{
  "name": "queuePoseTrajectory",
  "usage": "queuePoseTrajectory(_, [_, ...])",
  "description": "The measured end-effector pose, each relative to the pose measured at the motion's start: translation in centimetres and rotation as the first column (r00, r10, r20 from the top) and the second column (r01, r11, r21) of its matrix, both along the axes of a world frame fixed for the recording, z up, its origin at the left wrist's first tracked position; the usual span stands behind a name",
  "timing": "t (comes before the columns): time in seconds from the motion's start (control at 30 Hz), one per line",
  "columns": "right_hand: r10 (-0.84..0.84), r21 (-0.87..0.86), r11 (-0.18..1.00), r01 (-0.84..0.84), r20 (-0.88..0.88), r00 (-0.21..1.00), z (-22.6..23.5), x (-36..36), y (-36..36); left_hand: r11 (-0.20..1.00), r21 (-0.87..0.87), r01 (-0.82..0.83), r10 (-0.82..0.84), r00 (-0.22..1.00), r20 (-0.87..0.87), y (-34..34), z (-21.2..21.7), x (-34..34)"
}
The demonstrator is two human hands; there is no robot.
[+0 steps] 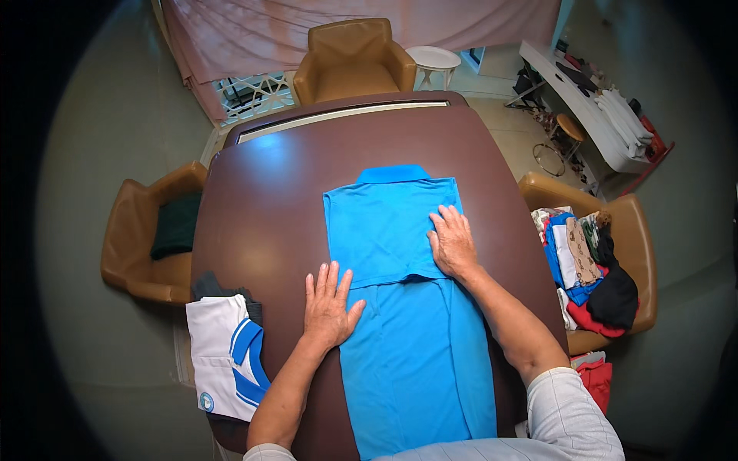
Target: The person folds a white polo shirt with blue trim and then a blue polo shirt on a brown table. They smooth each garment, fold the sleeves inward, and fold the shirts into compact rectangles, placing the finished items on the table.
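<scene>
A bright blue collared shirt (407,361) lies on the brown table (277,192), its collar pointing away from me. Its sides are folded inward, and the upper part forms a flat panel with a hem across the middle. My left hand (330,307) rests with fingers spread at the shirt's left edge, partly on the table. On the panel's right side lies my right hand (453,242), fingers stretched out flat over the cloth. Neither hand grips anything. The shirt's lower end runs out under my body and is partly hidden.
A white and blue garment (219,353) lies on dark cloth at the table's left edge. Heaped clothes (580,257) fill the right chair (642,246). Dark green cloth (177,223) sits on the left chair (131,238). Another chair (352,58) stands beyond the far edge.
</scene>
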State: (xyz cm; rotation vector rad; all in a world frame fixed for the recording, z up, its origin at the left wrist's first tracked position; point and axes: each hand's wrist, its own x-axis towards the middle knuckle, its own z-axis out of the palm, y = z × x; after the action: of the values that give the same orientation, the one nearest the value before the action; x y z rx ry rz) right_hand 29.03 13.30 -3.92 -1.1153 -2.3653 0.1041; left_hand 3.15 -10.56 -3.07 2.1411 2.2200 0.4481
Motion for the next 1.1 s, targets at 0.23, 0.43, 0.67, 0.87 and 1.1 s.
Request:
queuePoseTrajectory(0.23, [0.039,-0.014,0.999,-0.038,0.035,0.999,1.8,-1.7,1.7,0.999,-0.032,0.000,0.002,0.999,0.040,0.1,1.0,0.3])
queuePoseTrajectory(0.43, [-0.073,-0.150,0.983,0.101,0.179,0.981,2.3,-7.6,4.9,0.999,-0.047,0.016,-0.014,0.999,0.041,0.3,1.2,0.5])
queuePoseTrajectory(0.67, [-0.054,-0.099,0.992,0.072,0.177,0.983,1.4,-8.4,6.0,0.997,-0.077,-0.012,0.014,1.000,0.023,-0.7,0.9,0.3])
queuePoseTrajectory(0.87, [-0.053,-0.015,0.998,0.056,0.124,0.991,0.5,-8.3,7.1,0.998,-0.069,0.000,-0.003,0.999,-0.036,-0.3,2.0,0.3])
queuePoseTrajectory(1.1, [-0.076,-0.092,0.992,0.091,0.163,0.984,0.8,-8.2,6.9,0.920,0.179,0.348,-0.359,0.933,0.031,7.5,6.0,4.2])
